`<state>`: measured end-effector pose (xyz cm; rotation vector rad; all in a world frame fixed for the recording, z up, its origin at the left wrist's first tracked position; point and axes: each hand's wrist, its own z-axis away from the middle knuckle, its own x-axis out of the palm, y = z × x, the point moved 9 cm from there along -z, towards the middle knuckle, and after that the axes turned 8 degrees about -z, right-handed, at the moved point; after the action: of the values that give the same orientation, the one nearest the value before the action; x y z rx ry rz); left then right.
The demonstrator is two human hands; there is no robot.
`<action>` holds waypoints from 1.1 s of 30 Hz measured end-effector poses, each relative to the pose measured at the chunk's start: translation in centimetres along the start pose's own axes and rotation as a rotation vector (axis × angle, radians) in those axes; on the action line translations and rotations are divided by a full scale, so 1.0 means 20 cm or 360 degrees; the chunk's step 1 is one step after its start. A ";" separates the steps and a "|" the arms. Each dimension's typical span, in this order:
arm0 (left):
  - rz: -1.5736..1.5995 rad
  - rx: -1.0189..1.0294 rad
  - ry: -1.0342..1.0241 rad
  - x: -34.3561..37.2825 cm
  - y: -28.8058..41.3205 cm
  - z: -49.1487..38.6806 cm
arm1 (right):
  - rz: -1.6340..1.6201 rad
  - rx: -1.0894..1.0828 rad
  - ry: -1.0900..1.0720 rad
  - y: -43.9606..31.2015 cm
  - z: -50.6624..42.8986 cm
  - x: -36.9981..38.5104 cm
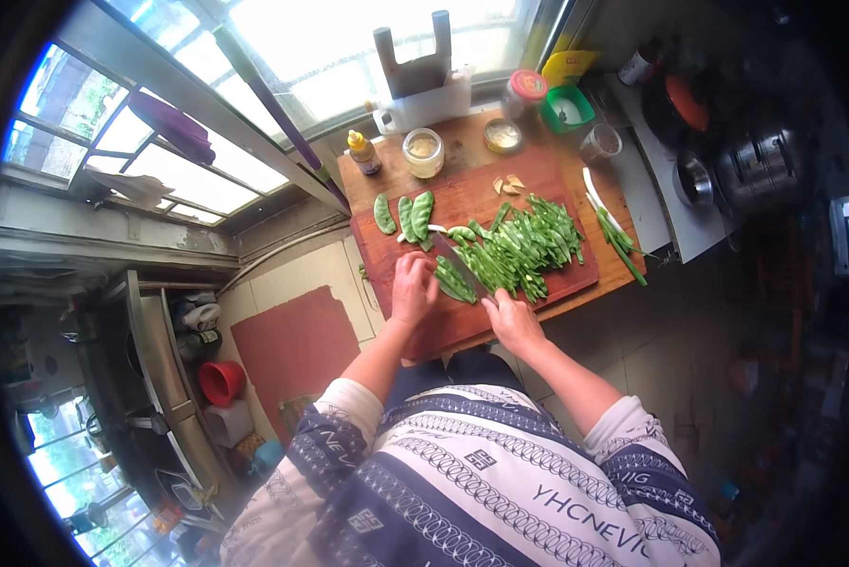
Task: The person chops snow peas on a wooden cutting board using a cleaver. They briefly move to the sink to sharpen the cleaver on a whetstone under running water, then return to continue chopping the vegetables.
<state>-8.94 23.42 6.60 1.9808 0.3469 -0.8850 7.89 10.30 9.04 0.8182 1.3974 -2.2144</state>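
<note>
My right hand grips a kitchen knife, its blade slanting across the reddish wooden cutting board. Left of the blade lie uncut flat green bean pods. To its right is a pile of sliced green bean pods. My left hand is at the board's left side, fingers curled beside the pods; whether it pinches one is unclear. Several whole flat pods rest farther up the board. A few pale slices, perhaps garlic or ginger, sit near its far edge.
Behind the board stand a yellow-capped bottle, an open glass jar, a small open jar, a red-lidded jar and a green container. Scallions lie on the table's right. A steel pot is farther right.
</note>
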 end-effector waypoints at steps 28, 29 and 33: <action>-0.0217 0.0635 -0.0635 0.03 0.03 0.00 | -0.0058 0.0467 0.0076 0.08 0.17 0.17; -0.0163 0.0654 -0.0631 0.03 0.03 0.02 | -0.0028 0.0481 0.0049 0.07 0.18 0.17; -0.0139 0.0619 -0.0634 -0.06 0.00 0.08 | 0.0079 0.0465 -0.0028 0.03 0.18 0.16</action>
<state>-10.46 22.16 6.83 2.0809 0.0301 -1.4607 4.92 6.71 7.68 0.9156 1.0464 -2.4137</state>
